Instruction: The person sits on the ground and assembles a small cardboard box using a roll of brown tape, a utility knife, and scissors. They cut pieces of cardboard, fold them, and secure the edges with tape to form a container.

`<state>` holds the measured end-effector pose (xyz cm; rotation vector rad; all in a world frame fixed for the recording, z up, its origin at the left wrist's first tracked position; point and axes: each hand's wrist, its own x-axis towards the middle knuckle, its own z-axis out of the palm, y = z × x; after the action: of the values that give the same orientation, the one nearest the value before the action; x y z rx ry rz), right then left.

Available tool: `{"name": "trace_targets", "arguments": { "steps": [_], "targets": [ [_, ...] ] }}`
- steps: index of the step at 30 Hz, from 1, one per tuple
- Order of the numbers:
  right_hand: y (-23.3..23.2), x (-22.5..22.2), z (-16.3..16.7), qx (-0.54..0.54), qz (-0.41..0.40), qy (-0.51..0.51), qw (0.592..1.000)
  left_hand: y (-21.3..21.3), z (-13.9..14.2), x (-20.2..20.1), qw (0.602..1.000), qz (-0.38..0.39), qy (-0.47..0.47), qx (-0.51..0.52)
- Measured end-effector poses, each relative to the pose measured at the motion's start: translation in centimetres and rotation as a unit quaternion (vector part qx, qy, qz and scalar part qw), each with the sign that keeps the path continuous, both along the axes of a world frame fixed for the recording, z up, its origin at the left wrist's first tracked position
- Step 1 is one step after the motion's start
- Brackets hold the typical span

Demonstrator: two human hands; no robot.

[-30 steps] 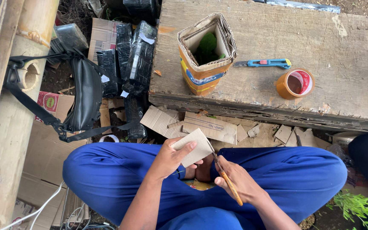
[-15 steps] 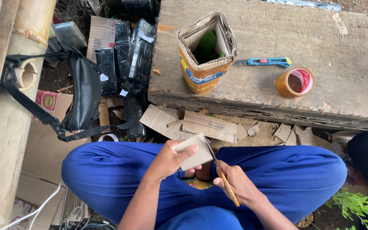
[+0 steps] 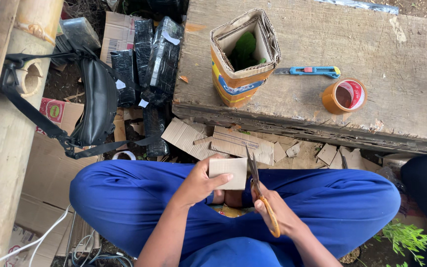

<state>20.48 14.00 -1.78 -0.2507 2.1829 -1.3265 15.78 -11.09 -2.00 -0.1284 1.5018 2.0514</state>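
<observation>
Since a second ago the scissors (image 3: 259,190) have swung from a slant across the right thigh to nearly upright, their blades now open just beside the right edge of the cardboard piece (image 3: 228,173), which has turned from tilted to square-on. The left hand (image 3: 199,184) is closed on that small tan rectangle, thumb on its near face and fingers behind, holding it above the lap between the blue-trousered knees. The right hand (image 3: 277,215) is closed through the orange handles of the scissors.

The cardboard piece looks light and fairly stiff, a corrugated sheet that should hold flat when pinched at one edge yet crease if squeezed hard. Taking it by the left side, as the left hand does, keeps fingers well apart from the blades.

Beyond the knees, on the ground, lie more cardboard offcuts (image 3: 233,142) against the near edge of a rough wooden counter (image 3: 411,54). On the counter stand a tall open cardboard box (image 3: 243,69) with something green inside, a blue utility knife (image 3: 312,71) to its right, and a roll of brown tape (image 3: 343,95) farther right. To the left, black wrapped bundles (image 3: 159,59) rest on the ground, a black bag (image 3: 97,101) hangs by its strap, and thick bamboo poles (image 3: 6,148) run along the left edge.
</observation>
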Motion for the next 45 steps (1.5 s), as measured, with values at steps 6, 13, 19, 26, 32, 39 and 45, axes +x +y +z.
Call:
{"name": "trace_targets", "arguments": {
  "steps": [6,13,19,26,32,39,45],
  "targets": [
    [0.4,-1.2,1.8,0.023,0.041,0.056,0.997,-0.9,-0.6,0.0,0.999,-0.019,0.011,-0.029],
    [0.1,-1.4,1.9,0.068,0.038,0.032,0.996,-0.8,-0.6,0.1,0.998,-0.037,0.02,-0.037],
    [0.2,-1.2,1.8,0.049,0.047,0.061,0.996,-0.8,-0.6,0.0,0.998,-0.04,0.018,-0.038],
    [0.1,-1.1,1.8,0.025,0.047,0.039,0.998,-0.7,-0.7,0.0,0.999,-0.042,0.012,-0.026],
    [0.2,-1.2,1.8,0.037,0.05,0.052,0.997,-0.8,-0.8,0.0,0.998,-0.048,0.019,-0.024],
    [0.9,-0.4,0.0,0.058,0.041,0.036,0.997,-0.8,-0.5,-0.1,0.998,-0.051,0.013,-0.045],
    [0.9,-0.2,-1.1,0.04,-0.023,-0.054,0.997,-0.8,-2.0,-0.1,0.999,0.034,0.029,-0.032]
  ]
}}
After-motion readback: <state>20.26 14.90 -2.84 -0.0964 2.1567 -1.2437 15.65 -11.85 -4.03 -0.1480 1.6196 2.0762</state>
